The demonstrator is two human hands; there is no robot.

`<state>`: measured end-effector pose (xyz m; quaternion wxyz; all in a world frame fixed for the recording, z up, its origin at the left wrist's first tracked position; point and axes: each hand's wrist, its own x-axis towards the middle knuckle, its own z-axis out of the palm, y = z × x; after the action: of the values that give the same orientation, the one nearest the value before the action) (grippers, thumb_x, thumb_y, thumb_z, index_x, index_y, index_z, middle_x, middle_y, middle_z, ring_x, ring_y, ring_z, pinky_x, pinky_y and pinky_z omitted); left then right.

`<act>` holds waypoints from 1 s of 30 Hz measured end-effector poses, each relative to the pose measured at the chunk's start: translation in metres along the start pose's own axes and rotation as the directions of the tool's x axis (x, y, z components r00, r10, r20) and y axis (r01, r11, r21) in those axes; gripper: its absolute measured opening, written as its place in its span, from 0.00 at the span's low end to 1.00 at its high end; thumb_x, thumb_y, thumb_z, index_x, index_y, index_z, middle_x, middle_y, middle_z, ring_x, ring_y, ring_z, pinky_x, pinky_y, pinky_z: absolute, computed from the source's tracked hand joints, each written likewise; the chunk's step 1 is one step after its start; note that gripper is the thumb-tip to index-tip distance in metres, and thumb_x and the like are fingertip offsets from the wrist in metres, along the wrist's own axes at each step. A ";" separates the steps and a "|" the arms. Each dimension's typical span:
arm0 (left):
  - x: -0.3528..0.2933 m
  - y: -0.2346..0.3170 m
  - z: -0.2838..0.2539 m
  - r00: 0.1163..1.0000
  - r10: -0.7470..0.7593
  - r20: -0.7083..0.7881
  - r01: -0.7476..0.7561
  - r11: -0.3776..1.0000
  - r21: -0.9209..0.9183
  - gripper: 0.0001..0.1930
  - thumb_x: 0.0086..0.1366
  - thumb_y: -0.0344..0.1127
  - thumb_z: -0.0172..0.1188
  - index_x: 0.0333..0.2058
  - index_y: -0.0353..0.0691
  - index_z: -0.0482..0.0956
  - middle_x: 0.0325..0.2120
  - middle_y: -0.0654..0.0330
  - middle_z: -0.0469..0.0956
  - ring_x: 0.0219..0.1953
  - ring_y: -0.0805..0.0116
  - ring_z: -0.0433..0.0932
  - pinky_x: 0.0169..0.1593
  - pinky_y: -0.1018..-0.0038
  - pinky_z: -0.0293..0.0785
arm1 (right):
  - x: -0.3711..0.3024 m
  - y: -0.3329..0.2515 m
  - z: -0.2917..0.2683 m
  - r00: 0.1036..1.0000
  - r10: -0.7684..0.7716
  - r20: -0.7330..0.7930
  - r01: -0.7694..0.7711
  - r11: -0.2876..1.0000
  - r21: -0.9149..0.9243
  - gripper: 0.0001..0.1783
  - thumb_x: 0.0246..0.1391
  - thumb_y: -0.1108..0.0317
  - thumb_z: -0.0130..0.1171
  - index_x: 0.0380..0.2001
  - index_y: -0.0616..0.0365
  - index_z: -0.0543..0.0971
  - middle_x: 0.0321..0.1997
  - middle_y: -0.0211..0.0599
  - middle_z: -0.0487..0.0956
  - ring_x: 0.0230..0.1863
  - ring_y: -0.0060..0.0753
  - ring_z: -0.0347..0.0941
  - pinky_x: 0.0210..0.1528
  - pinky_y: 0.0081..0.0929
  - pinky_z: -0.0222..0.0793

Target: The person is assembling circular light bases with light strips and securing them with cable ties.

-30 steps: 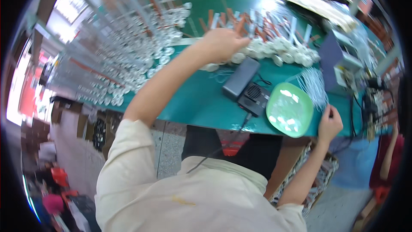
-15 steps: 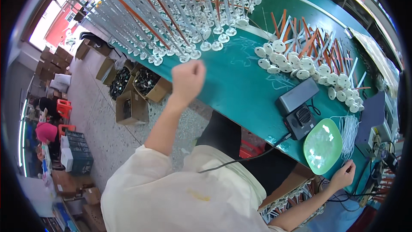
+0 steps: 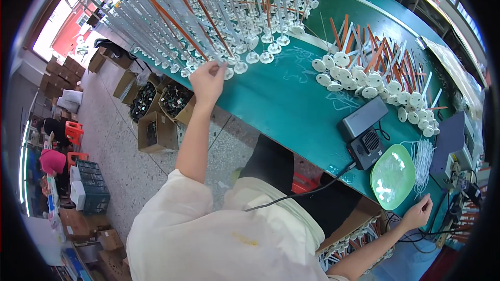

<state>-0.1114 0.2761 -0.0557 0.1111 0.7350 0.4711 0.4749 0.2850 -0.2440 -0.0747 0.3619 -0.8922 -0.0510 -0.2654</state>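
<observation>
My left hand (image 3: 207, 81) is at the table's front edge, beside the nearest of many upright strips (image 3: 172, 26) on round, pale disc bases. Its thumb and fingers are drawn together next to one disc base (image 3: 227, 73); whether anything is between them is hidden. Low on the right, my right hand (image 3: 417, 212) is closed with its fingertips pressed together, just below a bundle of thin white cords (image 3: 423, 164). What it pinches is too small to make out. A light green dish (image 3: 391, 177) with shiny, clear contents stands to the left of that hand.
On the green table (image 3: 291, 109) lie a dark box-shaped device (image 3: 364, 117) with a cable and a heap of white discs (image 3: 359, 78) with orange and silver strips. A grey machine (image 3: 452, 148) stands at right. Open cartons (image 3: 158, 131) sit on the floor at left.
My left hand has moved slightly left, and its fist has loosened into drawn-together fingers beside the disc bases. My right hand has stayed nearly in place. The view has shifted a little.
</observation>
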 end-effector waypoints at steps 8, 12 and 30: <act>-0.027 0.175 -0.061 0.880 0.243 0.408 0.201 0.587 -0.784 0.06 0.56 0.20 0.65 0.33 0.28 0.81 0.26 0.57 0.81 0.27 0.75 0.78 0.34 0.80 0.74 | -0.096 -0.182 -0.043 0.862 -0.477 -0.170 0.463 0.604 0.649 0.07 0.53 0.77 0.63 0.36 0.67 0.79 0.38 0.42 0.80 0.38 0.40 0.76 0.43 0.33 0.73; -0.058 0.238 -0.036 0.532 0.426 0.732 0.479 0.561 -0.675 0.04 0.53 0.18 0.63 0.29 0.28 0.79 0.26 0.57 0.77 0.25 0.77 0.73 0.28 0.82 0.65 | -0.120 -0.232 -0.024 0.659 -0.748 -0.075 0.377 0.243 0.894 0.18 0.31 0.78 0.72 0.33 0.59 0.85 0.43 0.45 0.79 0.38 0.36 0.77 0.28 0.21 0.71; -0.137 0.264 -0.008 0.613 0.701 0.365 -0.156 0.560 -0.814 0.13 0.50 0.16 0.65 0.37 0.30 0.83 0.32 0.50 0.84 0.32 0.65 0.85 0.33 0.80 0.77 | -0.122 -0.186 -0.045 0.843 -0.477 0.249 0.068 0.553 0.830 0.14 0.52 0.86 0.59 0.43 0.72 0.80 0.40 0.50 0.82 0.32 0.28 0.81 0.34 0.17 0.77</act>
<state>0.0234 0.0245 0.0288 0.4148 0.8440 -0.0360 0.3382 0.1091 -0.1258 0.0046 0.6503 -0.6510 -0.3876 -0.0558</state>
